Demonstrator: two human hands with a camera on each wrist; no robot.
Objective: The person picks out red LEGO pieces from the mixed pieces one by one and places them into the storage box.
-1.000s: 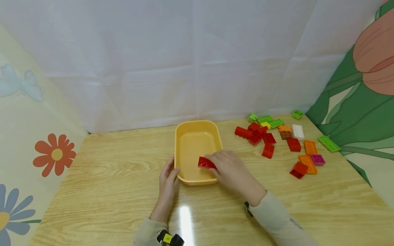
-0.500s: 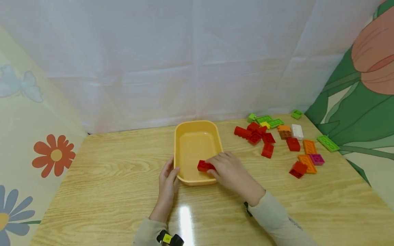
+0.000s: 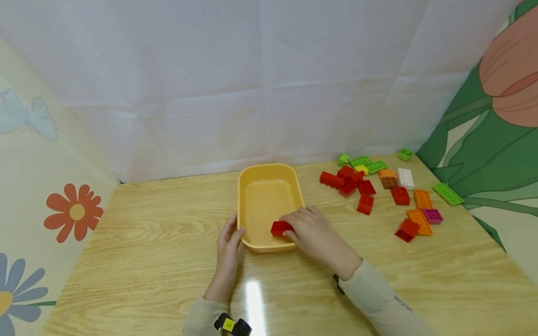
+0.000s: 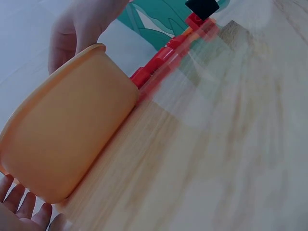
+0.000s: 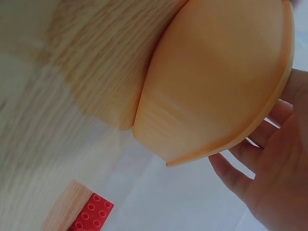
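The yellow bin stands mid-table in the head view. My left hand grips its left side near the front, thumb over the rim and fingers on the outer wall. Inside the bin, at its front right, is a red toy brick. My right hand reaches over the right rim and pinches that brick between thumb and fingers. Seen from the left wrist, the right hand dips behind the bin wall, which hides the brick. The right wrist view shows the right hand at the rim, its held brick hidden.
To the right lie several loose red bricks, green plates, orange plates, a white brick and a magenta brick. A white cloth hangs behind the table.
My right hand has lowered the red brick deeper into the bin and slightly toward the front, levelling it. The left hand and the bin have stayed in place.
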